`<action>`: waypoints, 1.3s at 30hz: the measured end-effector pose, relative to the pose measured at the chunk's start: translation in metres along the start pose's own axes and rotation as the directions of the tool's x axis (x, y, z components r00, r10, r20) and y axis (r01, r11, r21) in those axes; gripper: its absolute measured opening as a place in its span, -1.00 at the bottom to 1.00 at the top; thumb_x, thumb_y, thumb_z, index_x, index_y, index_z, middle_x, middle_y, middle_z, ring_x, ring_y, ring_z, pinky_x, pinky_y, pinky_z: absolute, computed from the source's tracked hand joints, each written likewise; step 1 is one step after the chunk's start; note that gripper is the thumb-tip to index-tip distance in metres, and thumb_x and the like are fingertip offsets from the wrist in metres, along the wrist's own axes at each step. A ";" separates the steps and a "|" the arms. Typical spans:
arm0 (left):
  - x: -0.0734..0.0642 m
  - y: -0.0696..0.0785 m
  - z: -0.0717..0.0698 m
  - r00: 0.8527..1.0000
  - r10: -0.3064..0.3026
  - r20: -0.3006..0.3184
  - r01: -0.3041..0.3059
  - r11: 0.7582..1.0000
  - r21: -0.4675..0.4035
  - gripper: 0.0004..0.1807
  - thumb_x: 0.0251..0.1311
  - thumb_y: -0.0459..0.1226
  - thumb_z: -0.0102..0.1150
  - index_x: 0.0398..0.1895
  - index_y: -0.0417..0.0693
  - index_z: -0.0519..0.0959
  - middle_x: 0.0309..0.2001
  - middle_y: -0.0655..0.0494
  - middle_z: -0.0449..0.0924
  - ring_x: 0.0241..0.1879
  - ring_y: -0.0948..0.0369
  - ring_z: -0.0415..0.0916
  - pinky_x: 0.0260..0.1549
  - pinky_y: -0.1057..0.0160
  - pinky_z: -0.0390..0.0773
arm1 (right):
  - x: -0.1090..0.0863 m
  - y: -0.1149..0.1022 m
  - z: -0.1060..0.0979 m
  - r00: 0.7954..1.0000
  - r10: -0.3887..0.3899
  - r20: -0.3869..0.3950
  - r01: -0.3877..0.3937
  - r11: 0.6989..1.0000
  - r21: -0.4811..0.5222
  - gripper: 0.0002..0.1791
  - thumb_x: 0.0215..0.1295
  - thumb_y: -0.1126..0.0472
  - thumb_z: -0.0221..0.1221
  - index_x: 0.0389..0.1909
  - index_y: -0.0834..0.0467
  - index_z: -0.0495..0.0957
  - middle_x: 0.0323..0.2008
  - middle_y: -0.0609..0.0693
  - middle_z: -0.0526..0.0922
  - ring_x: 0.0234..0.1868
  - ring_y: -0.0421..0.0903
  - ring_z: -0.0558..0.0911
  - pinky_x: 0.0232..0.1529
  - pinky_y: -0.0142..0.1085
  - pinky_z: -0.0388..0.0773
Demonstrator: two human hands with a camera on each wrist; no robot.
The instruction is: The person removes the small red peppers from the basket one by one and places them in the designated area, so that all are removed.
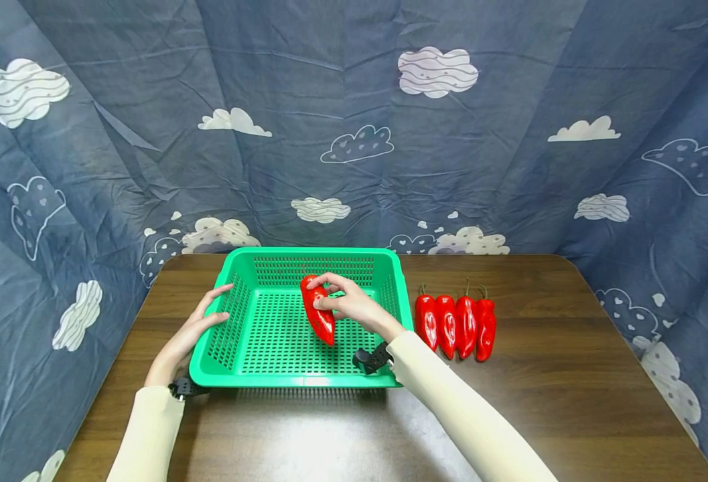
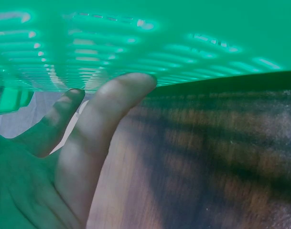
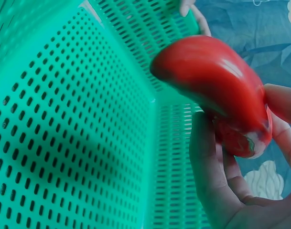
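My right hand [image 1: 354,304] pinches a glossy red pepper [image 1: 319,318] above the middle of a green plastic basket [image 1: 305,381]. In the right wrist view the pepper [image 3: 221,81] lies between the thumb and fingers, its pointed end toward the upper left. At the basket's left side, my left hand [image 1: 193,331] rests against the rim, its extended fingers reaching over it. The left wrist view shows the left hand's fingers [image 2: 95,124] up against the basket's slotted wall [image 2: 183,43]. The basket's floor, seen from above, has no pepper lying on it.
Several more red peppers [image 1: 447,325] lie side by side to the right of the basket, stems pointing away. Everything stands on a brown wooden table [image 1: 571,375]. Behind hangs a blue curtain [image 1: 305,60] with white cloud prints.
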State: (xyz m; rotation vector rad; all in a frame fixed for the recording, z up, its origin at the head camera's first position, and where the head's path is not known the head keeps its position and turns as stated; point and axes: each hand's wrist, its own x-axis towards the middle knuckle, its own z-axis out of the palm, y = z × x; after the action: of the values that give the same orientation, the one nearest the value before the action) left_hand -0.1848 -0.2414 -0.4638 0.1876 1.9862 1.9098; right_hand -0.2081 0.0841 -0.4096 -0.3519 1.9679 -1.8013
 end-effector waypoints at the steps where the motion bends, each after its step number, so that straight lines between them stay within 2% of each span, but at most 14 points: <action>1: 0.000 0.000 0.000 1.000 -0.003 0.000 0.003 1.000 -0.005 -0.37 0.43 -0.23 -0.13 0.49 0.25 -0.05 0.42 -0.12 -0.28 0.02 -0.11 0.37 -0.15 -0.03 0.52 | -0.001 -0.001 -0.001 1.000 -0.002 -0.002 0.002 1.000 -0.002 -0.67 0.25 0.37 0.16 0.04 0.22 0.47 -0.06 0.21 0.38 -0.23 0.03 0.58 -0.27 -0.11 0.62; 11: 0.000 0.000 0.000 1.000 0.014 -0.009 -0.013 1.000 0.022 -0.37 0.42 -0.24 -0.12 0.48 0.22 -0.03 0.44 -0.05 -0.33 0.03 -0.09 0.35 -0.13 0.03 0.50 | -0.010 -0.006 -0.014 1.000 -0.019 -0.022 0.018 1.000 -0.023 -0.65 0.26 0.33 0.17 0.07 0.22 0.46 -0.05 0.20 0.41 -0.23 0.04 0.59 -0.26 -0.13 0.62; 18: 0.001 0.001 0.000 0.999 0.028 -0.017 -0.027 0.997 0.069 -0.37 0.42 -0.22 -0.11 0.49 0.18 -0.04 0.45 -0.02 -0.38 0.12 -0.14 0.24 -0.08 0.07 0.45 | -0.016 -0.005 -0.026 0.999 -0.025 -0.035 0.025 1.000 -0.006 -0.61 0.27 0.35 0.16 0.11 0.26 0.42 -0.04 0.21 0.42 -0.22 0.02 0.57 -0.24 -0.12 0.61; 26: 0.002 0.000 -0.002 0.999 0.037 -0.017 -0.036 0.996 0.084 -0.37 0.42 -0.22 -0.12 0.49 0.18 -0.04 0.46 -0.05 -0.39 0.12 -0.15 0.23 -0.10 0.08 0.46 | -0.025 -0.007 -0.040 0.998 -0.026 -0.059 0.025 1.000 -0.012 -0.63 0.27 0.36 0.15 0.10 0.24 0.42 -0.06 0.21 0.42 -0.18 0.02 0.54 -0.26 -0.15 0.60; 30: 0.002 -0.001 -0.002 0.999 0.050 -0.021 -0.048 0.993 0.107 -0.37 0.42 -0.22 -0.11 0.49 0.17 -0.03 0.47 -0.04 -0.42 0.22 -0.19 0.08 -0.01 0.03 0.37 | -0.031 -0.007 -0.047 0.997 -0.034 -0.072 0.032 0.999 -0.019 -0.64 0.28 0.36 0.15 0.09 0.23 0.42 -0.08 0.18 0.42 -0.13 0.03 0.49 -0.24 -0.13 0.58; 35: 0.002 -0.002 -0.003 0.998 0.064 -0.029 -0.060 0.990 0.130 -0.37 0.41 -0.23 -0.11 0.49 0.15 -0.02 0.48 -0.03 -0.43 0.35 -0.16 -0.19 0.13 -0.14 0.13 | -0.037 -0.005 -0.056 0.994 -0.039 -0.099 0.036 0.999 -0.033 -0.64 0.28 0.34 0.16 0.09 0.20 0.43 -0.10 0.14 0.43 -0.08 0.05 0.43 -0.21 -0.11 0.57; 39: 0.002 -0.002 -0.002 0.998 0.051 -0.028 -0.048 0.993 0.111 -0.37 0.42 -0.24 -0.11 0.49 0.16 -0.02 0.47 -0.03 -0.41 0.30 -0.17 -0.06 0.08 -0.06 0.24 | -0.043 -0.003 -0.063 0.991 -0.042 -0.128 0.037 0.999 -0.039 -0.65 0.27 0.35 0.15 0.08 0.20 0.44 -0.10 0.15 0.43 -0.08 0.05 0.45 -0.20 -0.10 0.57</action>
State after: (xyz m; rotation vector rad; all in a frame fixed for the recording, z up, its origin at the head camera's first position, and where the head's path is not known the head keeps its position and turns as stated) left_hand -0.1874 -0.2426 -0.4662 0.2408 2.1284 1.8442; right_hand -0.2018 0.1593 -0.3973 -0.2949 2.0974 -1.8572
